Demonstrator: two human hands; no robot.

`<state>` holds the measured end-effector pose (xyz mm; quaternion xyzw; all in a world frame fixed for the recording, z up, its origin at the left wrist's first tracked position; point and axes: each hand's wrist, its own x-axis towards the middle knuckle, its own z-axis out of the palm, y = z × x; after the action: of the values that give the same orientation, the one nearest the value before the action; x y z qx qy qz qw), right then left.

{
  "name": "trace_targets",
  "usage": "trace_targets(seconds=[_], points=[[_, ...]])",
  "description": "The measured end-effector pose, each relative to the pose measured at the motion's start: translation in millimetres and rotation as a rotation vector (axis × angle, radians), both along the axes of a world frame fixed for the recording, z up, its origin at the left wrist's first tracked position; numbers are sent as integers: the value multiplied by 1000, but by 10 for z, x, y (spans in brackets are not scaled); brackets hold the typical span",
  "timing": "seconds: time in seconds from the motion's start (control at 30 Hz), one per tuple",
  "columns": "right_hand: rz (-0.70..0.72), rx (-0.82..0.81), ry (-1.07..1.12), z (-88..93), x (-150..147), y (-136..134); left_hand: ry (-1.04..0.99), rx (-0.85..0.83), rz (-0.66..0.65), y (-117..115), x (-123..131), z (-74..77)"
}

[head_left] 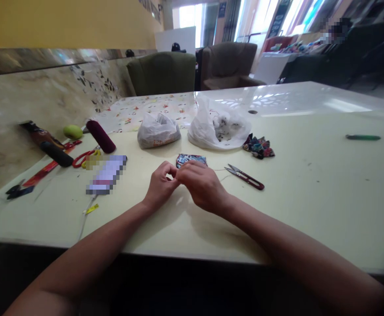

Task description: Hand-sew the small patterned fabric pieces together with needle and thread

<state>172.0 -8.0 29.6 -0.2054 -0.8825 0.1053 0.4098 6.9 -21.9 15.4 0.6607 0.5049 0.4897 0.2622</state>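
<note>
My left hand [161,183] and my right hand [202,185] meet at the fingertips above the near part of the table, both closed in a pinch. What lies between the fingers is too small or hidden to make out. Just behind them is a blue patterned fabric piece [192,159], partly covered by my right hand; whether the fingers touch it I cannot tell. A thin thread trails from near it to the right, toward dark red thread snips [246,177] lying with blades pointing up-left.
Behind stand two white plastic bags [159,131], one holding white stuffing [225,125]. Patterned fabric pieces [259,146] lie beside it. Left are a phone [108,173] with cable, scissors [83,159], a maroon thread spool [101,136] and a green fruit [73,131]. A green pen-like object [363,137] lies right.
</note>
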Motion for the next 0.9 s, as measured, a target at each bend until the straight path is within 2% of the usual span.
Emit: trace_targets(seconds=[0.13, 0.2, 0.23, 0.33, 0.47, 0.6, 0.73, 0.9], points=[[147, -562, 385, 193, 156, 20, -259, -95, 37, 87, -101, -42], [153, -726, 548, 302, 315, 105, -396, -181, 53, 134, -154, -56], [125, -748, 622, 354, 407, 160, -443, -218, 63, 156, -176, -60], [45, -725, 819, 479, 699, 345, -515, -261, 99, 216, -232, -68], [105, -736, 1024, 568, 1062, 572, -582, -210, 126, 295, -305, -87], [-15, -736, 1218, 603, 1334, 700, -621, -191, 161, 351, -375, -100], [-160, -564, 1408, 574, 1545, 779, -641, -178, 180, 365, -395, -92], [-359, -367, 1458, 484, 1818, 882, -651, -161, 177, 355, -383, -80]])
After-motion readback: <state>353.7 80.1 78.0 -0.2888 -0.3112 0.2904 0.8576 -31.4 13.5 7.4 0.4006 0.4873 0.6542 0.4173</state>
